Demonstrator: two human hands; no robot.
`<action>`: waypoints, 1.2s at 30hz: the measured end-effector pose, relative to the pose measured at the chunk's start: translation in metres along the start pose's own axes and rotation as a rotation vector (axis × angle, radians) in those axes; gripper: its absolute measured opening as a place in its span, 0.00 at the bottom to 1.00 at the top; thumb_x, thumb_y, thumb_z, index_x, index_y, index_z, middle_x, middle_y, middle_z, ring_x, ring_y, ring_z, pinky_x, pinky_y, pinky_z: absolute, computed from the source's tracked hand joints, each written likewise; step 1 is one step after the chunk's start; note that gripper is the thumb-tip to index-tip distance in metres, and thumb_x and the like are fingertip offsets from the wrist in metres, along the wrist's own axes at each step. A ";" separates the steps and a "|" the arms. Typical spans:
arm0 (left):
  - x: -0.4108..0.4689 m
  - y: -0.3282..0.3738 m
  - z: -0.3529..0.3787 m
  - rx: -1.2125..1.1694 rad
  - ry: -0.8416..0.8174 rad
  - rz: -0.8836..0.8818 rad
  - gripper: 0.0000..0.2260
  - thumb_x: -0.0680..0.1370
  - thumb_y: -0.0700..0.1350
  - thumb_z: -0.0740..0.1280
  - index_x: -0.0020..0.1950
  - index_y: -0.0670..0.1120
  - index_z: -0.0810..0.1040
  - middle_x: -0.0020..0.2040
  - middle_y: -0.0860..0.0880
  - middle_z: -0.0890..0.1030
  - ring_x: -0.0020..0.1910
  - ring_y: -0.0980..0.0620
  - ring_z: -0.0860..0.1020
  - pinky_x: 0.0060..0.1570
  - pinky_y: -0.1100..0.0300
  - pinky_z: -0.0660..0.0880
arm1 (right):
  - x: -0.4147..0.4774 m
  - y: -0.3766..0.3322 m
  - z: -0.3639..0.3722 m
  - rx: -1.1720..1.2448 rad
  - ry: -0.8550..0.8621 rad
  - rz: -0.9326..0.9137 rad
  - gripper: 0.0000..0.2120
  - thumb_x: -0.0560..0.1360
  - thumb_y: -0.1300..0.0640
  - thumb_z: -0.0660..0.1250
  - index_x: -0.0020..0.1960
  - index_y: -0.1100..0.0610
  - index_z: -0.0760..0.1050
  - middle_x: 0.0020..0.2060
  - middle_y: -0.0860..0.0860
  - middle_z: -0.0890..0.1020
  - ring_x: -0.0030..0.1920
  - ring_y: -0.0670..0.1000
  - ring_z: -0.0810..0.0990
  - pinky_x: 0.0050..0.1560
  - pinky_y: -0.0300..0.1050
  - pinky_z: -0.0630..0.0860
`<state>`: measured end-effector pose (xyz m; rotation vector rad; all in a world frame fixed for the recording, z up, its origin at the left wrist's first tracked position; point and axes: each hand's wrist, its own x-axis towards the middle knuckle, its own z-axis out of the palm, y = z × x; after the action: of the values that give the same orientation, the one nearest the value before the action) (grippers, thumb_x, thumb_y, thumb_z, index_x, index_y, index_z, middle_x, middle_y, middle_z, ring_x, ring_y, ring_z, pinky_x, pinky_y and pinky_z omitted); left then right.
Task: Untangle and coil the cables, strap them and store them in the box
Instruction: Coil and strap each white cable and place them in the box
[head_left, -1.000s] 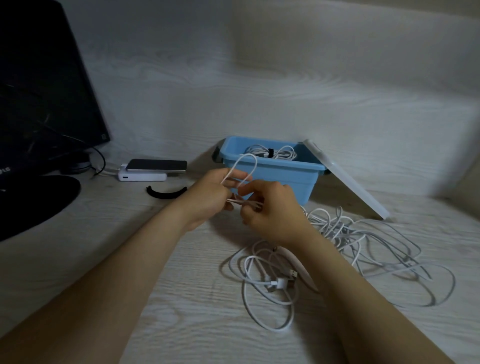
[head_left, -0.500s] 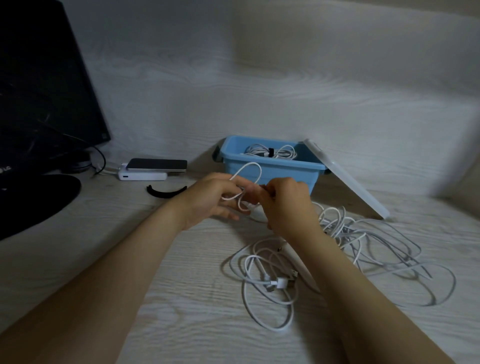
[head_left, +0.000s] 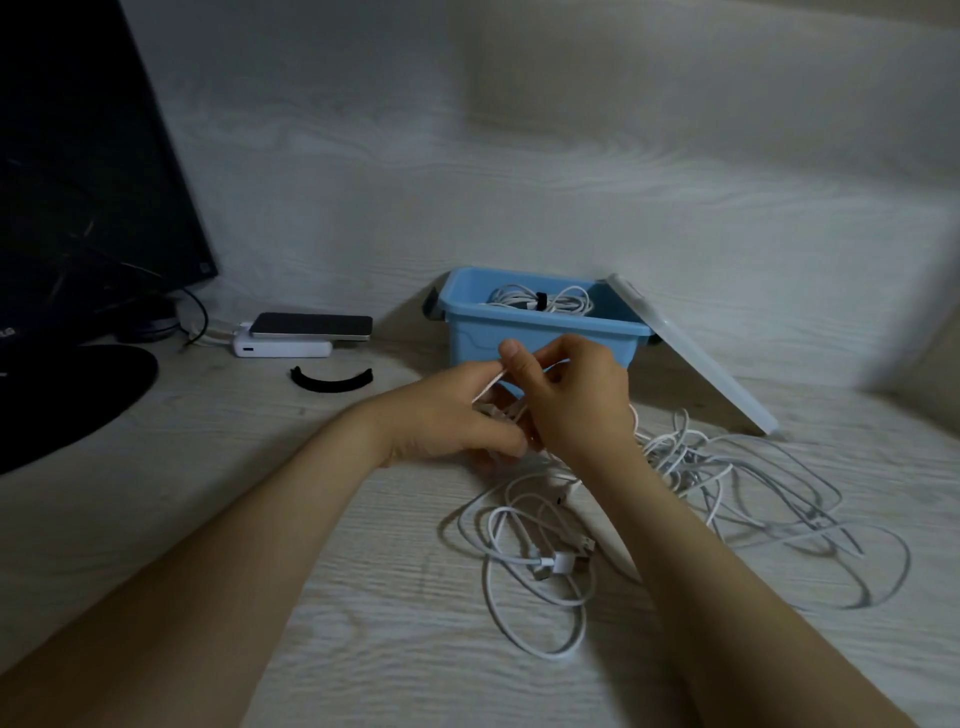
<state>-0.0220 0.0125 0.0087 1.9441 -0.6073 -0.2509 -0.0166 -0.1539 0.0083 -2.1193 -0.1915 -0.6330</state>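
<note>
Left hand (head_left: 447, 415) and right hand (head_left: 576, 400) meet — both pinch (fingers curled) one cable (head_left: 488, 385).

Desk (head_left: 260, 519): pale wood grain, matt.
Box (head_left: 478, 338), beyond right hand (head_left: 576, 400): blue plastic, smooth, slight sheen.
Lid (head_left: 691, 364), right of same hand: milky plastic, smooth.
Cables (head_left: 535, 649), below it: white sheath, smooth, satin.
Strap (head_left: 332, 383), left of left hand (head_left: 447, 415): black, matt, cloth-like.
Phone (head_left: 311, 326), beyond strap: glossy face.
</note>
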 end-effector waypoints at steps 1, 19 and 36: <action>0.001 -0.002 0.001 0.025 0.013 0.008 0.29 0.72 0.40 0.76 0.71 0.56 0.76 0.57 0.43 0.85 0.53 0.46 0.84 0.57 0.43 0.82 | 0.000 -0.001 -0.001 -0.001 0.011 0.002 0.20 0.77 0.36 0.72 0.41 0.52 0.77 0.27 0.49 0.82 0.30 0.45 0.82 0.34 0.41 0.75; 0.013 -0.014 -0.016 0.281 0.507 0.135 0.14 0.77 0.34 0.61 0.41 0.47 0.82 0.38 0.50 0.85 0.44 0.50 0.84 0.45 0.56 0.77 | 0.004 0.007 -0.019 -0.686 -0.106 -0.337 0.20 0.80 0.34 0.61 0.56 0.46 0.82 0.46 0.47 0.86 0.52 0.53 0.83 0.63 0.56 0.71; 0.005 0.007 -0.012 -0.264 0.460 0.071 0.21 0.80 0.51 0.70 0.59 0.32 0.78 0.30 0.52 0.64 0.27 0.55 0.59 0.25 0.62 0.55 | 0.010 0.002 -0.014 0.021 0.033 -0.069 0.11 0.86 0.50 0.60 0.50 0.55 0.75 0.34 0.51 0.83 0.34 0.49 0.85 0.43 0.54 0.82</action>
<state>-0.0152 0.0169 0.0206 1.6443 -0.3186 0.1543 -0.0123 -0.1675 0.0188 -2.0883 -0.2530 -0.7033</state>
